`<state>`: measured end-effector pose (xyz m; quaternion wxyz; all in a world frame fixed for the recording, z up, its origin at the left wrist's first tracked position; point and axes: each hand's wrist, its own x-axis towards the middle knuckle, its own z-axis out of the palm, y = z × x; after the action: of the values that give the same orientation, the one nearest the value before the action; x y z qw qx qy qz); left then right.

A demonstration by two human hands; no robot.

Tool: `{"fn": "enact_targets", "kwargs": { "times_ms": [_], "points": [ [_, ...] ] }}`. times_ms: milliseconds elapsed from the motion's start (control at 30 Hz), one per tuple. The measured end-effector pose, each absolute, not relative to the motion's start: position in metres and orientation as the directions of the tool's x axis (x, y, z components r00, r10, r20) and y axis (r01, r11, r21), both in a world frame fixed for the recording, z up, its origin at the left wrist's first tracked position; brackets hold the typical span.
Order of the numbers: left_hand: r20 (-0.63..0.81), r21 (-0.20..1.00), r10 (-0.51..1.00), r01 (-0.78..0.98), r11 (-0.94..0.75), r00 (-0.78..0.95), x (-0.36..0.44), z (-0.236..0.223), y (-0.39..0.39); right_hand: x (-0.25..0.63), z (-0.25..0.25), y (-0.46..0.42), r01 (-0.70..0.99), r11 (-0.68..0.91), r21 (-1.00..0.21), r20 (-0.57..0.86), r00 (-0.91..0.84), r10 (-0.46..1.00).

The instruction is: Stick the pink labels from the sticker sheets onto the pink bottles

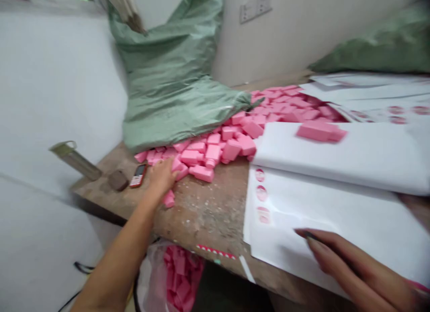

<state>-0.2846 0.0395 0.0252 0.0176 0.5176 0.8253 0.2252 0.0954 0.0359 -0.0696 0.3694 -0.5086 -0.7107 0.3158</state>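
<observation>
Pink bottles (203, 173) look light, stiff, slick, so grab the flat sides; can't tell left hand (163, 174)'s grip, right hand (339, 251) pinched narrow.

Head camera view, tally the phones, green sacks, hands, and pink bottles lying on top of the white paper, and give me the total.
Phones: 1, the red phone
Green sacks: 2, the central green sack and the far-right green sack
Hands: 2, the left hand and the right hand
Pink bottles on the white paper: 1, the pink bottle on the white paper
Total: 6
</observation>
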Motion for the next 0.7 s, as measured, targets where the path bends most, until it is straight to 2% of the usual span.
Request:
{"fn": "enact_targets", "kwargs": {
  "times_ms": [67,133,200,233,267,300,333,400,433,533,700],
  "points": [
    [0.188,0.386,0.875,0.853,0.352,-0.446,-0.284,0.025,0.047,0.094,-0.056,0.038,0.514,0.291,-0.807,0.1,-0.368,0.924],
    [0.214,0.391,0.878,0.861,0.325,-0.428,-0.273,0.022,0.049,0.09,-0.047,0.046,0.596,0.308,-0.742,0.092,-0.364,0.927],
    [0.252,0.5,0.862,0.822,0.273,-0.44,-0.249,0.018,0.046,0.085,-0.042,0.056,0.662,0.327,-0.674,0.09,-0.365,0.927],
    [0.232,0.63,0.855,0.741,0.232,-0.465,-0.232,0.016,0.045,0.082,-0.041,0.061,0.688,0.334,-0.644,0.087,-0.367,0.926],
    [0.149,0.789,0.862,0.584,0.191,-0.484,-0.213,0.014,0.044,0.08,-0.039,0.066,0.712,0.336,-0.617,0.078,-0.37,0.926],
    [0.016,0.925,0.885,0.343,0.165,-0.466,-0.194,0.012,0.045,0.077,-0.038,0.07,0.735,0.335,-0.589,0.064,-0.371,0.926],
    [-0.128,0.982,0.905,0.074,0.172,-0.405,-0.176,0.01,0.047,0.075,-0.036,0.074,0.758,0.332,-0.561,0.044,-0.373,0.927],
    [-0.342,0.907,0.916,-0.329,0.263,-0.211,-0.146,0.007,0.055,0.07,-0.034,0.079,0.796,0.336,-0.504,0.003,-0.387,0.922],
    [-0.403,0.845,0.907,-0.432,0.315,-0.126,-0.135,0.006,0.059,0.068,-0.034,0.08,0.805,0.348,-0.479,-0.005,-0.4,0.917],
    [-0.477,0.771,0.879,-0.491,0.406,-0.022,-0.121,0.001,0.074,0.064,-0.035,0.081,0.816,0.399,-0.419,0.036,-0.424,0.905],
    [-0.474,0.742,0.88,-0.55,0.383,-0.027,-0.117,-0.01,0.086,0.064,-0.037,0.079,0.816,0.447,-0.366,0.128,-0.432,0.893]
  ]
}}
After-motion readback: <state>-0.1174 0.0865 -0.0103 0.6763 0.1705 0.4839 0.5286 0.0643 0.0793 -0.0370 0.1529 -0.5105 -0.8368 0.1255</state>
